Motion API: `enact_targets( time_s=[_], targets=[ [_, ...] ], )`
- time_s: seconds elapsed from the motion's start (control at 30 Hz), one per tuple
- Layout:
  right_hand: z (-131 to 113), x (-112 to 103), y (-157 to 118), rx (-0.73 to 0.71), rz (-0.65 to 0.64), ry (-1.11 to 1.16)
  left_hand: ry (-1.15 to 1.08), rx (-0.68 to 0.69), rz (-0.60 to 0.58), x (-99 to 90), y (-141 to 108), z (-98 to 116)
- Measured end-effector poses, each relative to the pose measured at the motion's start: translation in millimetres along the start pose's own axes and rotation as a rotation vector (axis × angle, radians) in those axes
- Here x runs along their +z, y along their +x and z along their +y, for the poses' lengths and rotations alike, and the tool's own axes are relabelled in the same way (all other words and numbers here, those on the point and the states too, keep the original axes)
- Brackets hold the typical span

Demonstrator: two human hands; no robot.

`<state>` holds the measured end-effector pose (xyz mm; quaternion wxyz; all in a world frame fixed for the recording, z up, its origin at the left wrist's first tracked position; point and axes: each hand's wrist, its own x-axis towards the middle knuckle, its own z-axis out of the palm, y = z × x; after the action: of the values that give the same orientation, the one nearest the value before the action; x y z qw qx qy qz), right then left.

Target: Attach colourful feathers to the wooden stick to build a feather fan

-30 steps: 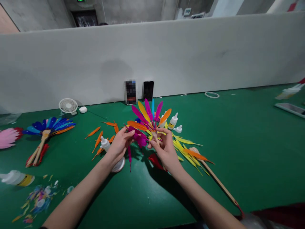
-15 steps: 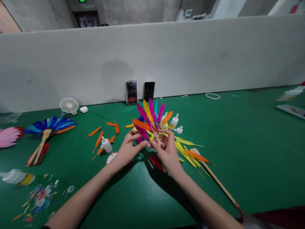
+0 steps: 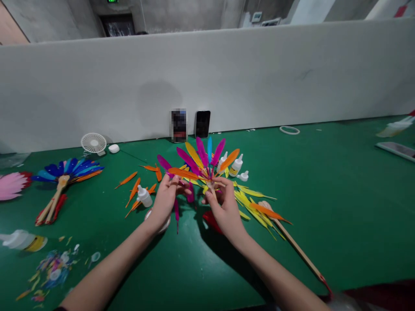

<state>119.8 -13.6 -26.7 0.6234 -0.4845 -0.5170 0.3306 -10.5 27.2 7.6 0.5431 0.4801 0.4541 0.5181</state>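
Observation:
My right hand (image 3: 225, 203) is closed around the wooden handle (image 3: 211, 189) of a small feather fan, held upright. Magenta, yellow, blue and orange feathers (image 3: 201, 151) spread from its top. To the left, my left hand (image 3: 167, 194) pinches a magenta feather (image 3: 164, 162), whose lower end is hidden by the fingers and an orange feather (image 3: 183, 173) of the fan. Below it, a loose magenta feather (image 3: 177, 209) lies on the table. A round dish (image 3: 164, 225) is partly covered by my left wrist. Something red (image 3: 212, 221) lies under my right hand.
White glue bottles stand left (image 3: 144, 196) and behind the fan (image 3: 236, 166). Yellow feathers (image 3: 256, 209) and a wooden stick (image 3: 296, 244) lie right. A blue feather fan (image 3: 66, 172), orange feathers (image 3: 131, 179), another bottle (image 3: 24, 241) and scraps (image 3: 53, 272) lie left. Two phones (image 3: 202, 124) lean on the partition.
My left hand has moved left, away from the fan's handle, with the magenta feather. My right hand still holds the fan, whose feathers have shifted slightly.

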Motion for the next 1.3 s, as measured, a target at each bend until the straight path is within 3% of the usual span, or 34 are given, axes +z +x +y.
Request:
enact_targets(
  time_s=[0.3, 0.53, 0.67, 0.9, 1.1, 1.3],
  targets=[
    [-3, 1, 0, -0.015, -0.008, -0.010, 0.029, 0.228, 0.159, -5.8, 3, 11],
    [-1, -1, 1, 0.006, -0.055, -0.057, 0.101, 0.379, 0.160, 5.4, -22, 32],
    [-1, 0, 3, -0.021, -0.066, -0.065, 0.084, 0.322, 0.024, 11.0, -34, 33],
    [-9, -3, 6, 0.002, -0.048, -0.003, 0.208, 0.042, -0.211, 18.0, -33, 0],
    [-10, -2, 4, -0.012, -0.055, 0.052, 0.579, 0.119, -0.315, 14.0, -35, -6],
    [-8, -1, 1, -0.014, -0.039, 0.006, 0.778, 0.254, -0.375, 11.3, -33, -6]
  ],
)
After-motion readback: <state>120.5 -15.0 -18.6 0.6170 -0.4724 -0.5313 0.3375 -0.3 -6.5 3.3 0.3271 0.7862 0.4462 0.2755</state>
